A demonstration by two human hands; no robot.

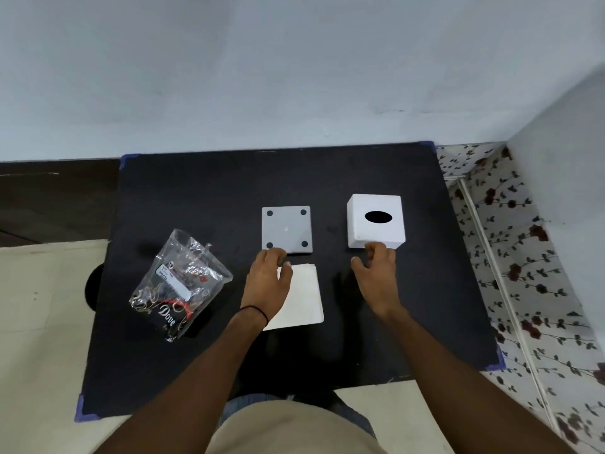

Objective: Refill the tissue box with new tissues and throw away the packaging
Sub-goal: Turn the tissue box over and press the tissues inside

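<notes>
A white cube tissue box [376,221] with a dark oval slot on top stands on the black table [209,191], right of centre. Its grey base plate [286,229], with black round pads at the corners, lies flat to the left of it. A white stack of tissues [304,296] lies just in front of the plate. My left hand [266,283] rests over the stack's left part, fingers curled near the plate's front edge. My right hand [376,273] hovers with fingers apart, fingertips touching the box's front bottom edge. A crumpled clear plastic packaging [180,286] lies at the left.
The table is a square black board with blue corner guards, set against a pale wall. A floral-patterned surface [523,257] lies to the right, cream floor tiles to the left and a dark round object [93,286] under the table's left edge.
</notes>
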